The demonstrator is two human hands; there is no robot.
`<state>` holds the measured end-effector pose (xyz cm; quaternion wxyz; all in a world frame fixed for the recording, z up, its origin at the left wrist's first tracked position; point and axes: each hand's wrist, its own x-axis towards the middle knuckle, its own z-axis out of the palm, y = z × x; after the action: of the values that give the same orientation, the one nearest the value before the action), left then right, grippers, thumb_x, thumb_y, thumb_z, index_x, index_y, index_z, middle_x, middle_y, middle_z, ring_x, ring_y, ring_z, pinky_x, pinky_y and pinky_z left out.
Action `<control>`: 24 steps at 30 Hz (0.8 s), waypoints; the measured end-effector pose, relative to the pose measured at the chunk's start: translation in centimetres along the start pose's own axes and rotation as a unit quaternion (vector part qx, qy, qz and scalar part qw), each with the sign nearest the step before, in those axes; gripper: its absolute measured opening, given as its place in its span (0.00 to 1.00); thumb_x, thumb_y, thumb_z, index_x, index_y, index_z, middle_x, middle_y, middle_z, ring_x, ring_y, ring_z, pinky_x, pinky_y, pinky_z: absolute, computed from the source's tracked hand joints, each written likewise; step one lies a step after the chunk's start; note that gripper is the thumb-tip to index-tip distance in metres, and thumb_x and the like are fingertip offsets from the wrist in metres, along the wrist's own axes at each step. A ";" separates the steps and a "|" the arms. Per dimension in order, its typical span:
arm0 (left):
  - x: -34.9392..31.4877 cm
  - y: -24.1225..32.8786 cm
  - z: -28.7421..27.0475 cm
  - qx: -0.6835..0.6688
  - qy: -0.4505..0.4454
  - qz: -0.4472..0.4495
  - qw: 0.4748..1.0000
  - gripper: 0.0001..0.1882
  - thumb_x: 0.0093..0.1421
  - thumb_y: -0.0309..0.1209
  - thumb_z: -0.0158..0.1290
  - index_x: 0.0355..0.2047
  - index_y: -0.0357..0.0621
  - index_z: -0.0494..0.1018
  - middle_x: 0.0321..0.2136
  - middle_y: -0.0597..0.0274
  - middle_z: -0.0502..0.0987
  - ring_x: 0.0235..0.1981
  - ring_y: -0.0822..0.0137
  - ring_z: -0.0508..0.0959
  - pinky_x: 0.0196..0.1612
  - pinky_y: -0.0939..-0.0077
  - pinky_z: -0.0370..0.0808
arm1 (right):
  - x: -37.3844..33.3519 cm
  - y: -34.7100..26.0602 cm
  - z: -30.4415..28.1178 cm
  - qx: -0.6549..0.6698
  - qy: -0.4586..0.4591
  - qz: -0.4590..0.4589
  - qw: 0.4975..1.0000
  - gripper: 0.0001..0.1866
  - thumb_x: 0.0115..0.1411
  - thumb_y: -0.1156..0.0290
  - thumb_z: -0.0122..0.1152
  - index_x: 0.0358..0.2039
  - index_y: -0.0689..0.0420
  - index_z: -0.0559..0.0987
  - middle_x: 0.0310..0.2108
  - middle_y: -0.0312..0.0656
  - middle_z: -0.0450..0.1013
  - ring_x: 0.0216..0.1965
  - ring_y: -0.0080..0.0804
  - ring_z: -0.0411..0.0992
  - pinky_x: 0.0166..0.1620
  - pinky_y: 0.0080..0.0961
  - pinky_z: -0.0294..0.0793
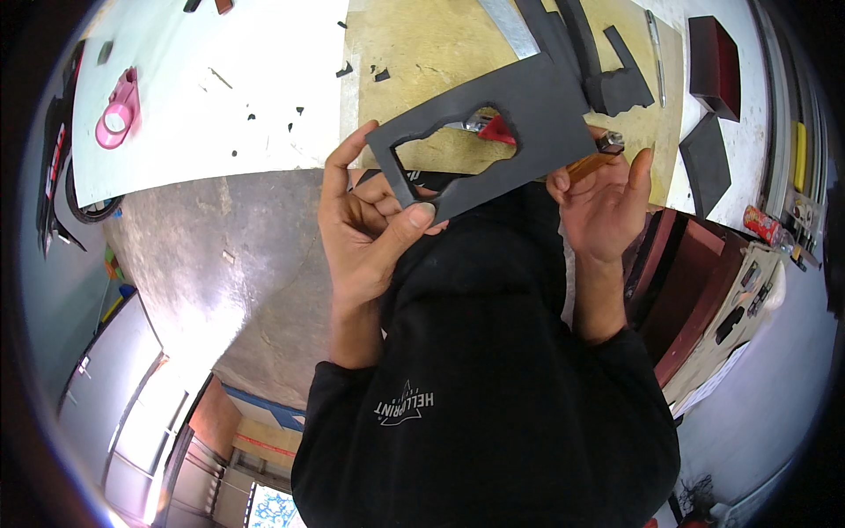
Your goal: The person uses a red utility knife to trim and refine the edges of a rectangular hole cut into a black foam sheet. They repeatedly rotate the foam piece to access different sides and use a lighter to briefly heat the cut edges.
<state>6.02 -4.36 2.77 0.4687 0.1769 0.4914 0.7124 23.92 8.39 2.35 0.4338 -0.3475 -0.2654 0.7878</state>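
Observation:
My left hand (361,238) pinches the near left corner of a dark grey foam sheet (550,114), thumb on top and fingers beneath. The sheet is tilted above the near edge of the table, and a wavy-edged opening is cut through it. At its right end, my right hand (603,216) is turned palm up and holds an orange lighter (585,169) with a metal top. No flame shows. Through the opening appears a tool with a red part (498,131) and metal; the rest of it is hidden.
A yellowish cutting board (414,53) lies on the white table (220,106). On it are a metal ruler (510,26), foam offcuts (620,88) and a slim pen-like tool (656,53). A pink tape dispenser (119,114) sits left; a dark red box (713,66) and foam piece (707,167) lie right.

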 end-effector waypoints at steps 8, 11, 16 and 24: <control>-0.4 -0.6 1.2 -0.103 -0.008 -0.033 0.994 0.46 0.50 0.15 0.60 0.63 0.41 0.44 0.39 0.41 0.76 0.39 0.58 0.81 0.40 0.66 0.81 | 0.2 1.8 -0.3 0.000 -0.039 0.166 0.985 0.26 0.66 0.48 0.34 0.31 0.58 0.72 0.19 0.39 0.67 0.20 0.24 0.62 0.18 0.18 0.54; -0.6 -0.9 1.5 -0.163 -0.047 -0.040 0.985 0.48 0.49 0.13 0.59 0.64 0.43 0.43 0.42 0.39 0.74 0.43 0.55 0.79 0.43 0.63 0.81 | -0.2 2.3 0.7 -0.025 -0.067 0.207 0.976 0.24 0.65 0.50 0.37 0.30 0.58 0.73 0.18 0.38 0.67 0.18 0.23 0.62 0.17 0.17 0.54; -0.8 -0.6 2.2 -0.129 -0.052 -0.035 0.990 0.50 0.48 0.10 0.58 0.65 0.42 0.42 0.45 0.39 0.73 0.47 0.56 0.77 0.47 0.63 0.79 | 0.0 3.9 1.4 -0.019 -0.116 0.289 0.950 0.17 0.63 0.55 0.47 0.31 0.57 0.75 0.18 0.37 0.69 0.12 0.20 0.61 0.14 0.15 0.52; -0.8 -0.8 1.4 -0.156 -0.098 -0.045 0.982 0.51 0.46 0.09 0.59 0.66 0.39 0.43 0.47 0.40 0.72 0.47 0.58 0.77 0.47 0.66 0.78 | 0.8 4.6 0.1 0.038 -0.278 0.195 0.940 0.17 0.63 0.59 0.52 0.43 0.60 0.73 0.38 0.47 0.72 0.38 0.31 0.74 0.39 0.23 0.76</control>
<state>7.80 -4.25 2.92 0.5678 0.1490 0.3334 0.7377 21.22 6.86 -1.21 0.1938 -0.1430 -0.2718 0.9317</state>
